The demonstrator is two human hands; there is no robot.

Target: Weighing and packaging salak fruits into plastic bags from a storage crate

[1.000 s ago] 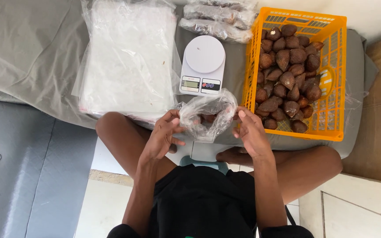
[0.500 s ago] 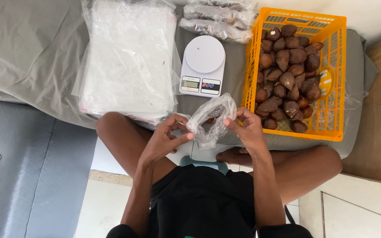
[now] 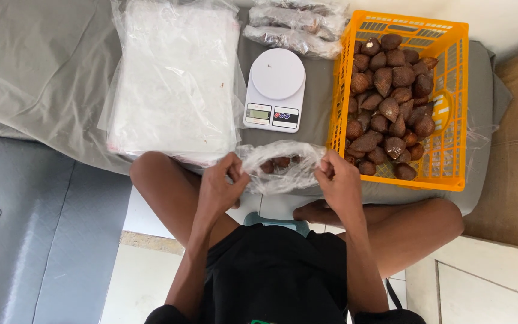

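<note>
A clear plastic bag (image 3: 283, 163) with a few brown scaly fruits inside lies stretched between my two hands, just in front of the white kitchen scale (image 3: 275, 90). My left hand (image 3: 223, 186) pinches the bag's left end. My right hand (image 3: 337, 180) grips its right end, close to the orange crate (image 3: 457, 108) filled with several of the same brown fruits (image 3: 388, 108).
A thick stack of clear plastic bags (image 3: 175, 78) lies left of the scale on a grey cloth (image 3: 37, 66). Filled bags of fruit (image 3: 295, 27) sit behind the scale. My bare knees flank the hands. A grey padded surface (image 3: 37, 228) is at lower left.
The bag was bunched and held upright between my hands; now both hands have pulled apart, and it lies stretched sideways and lower.
</note>
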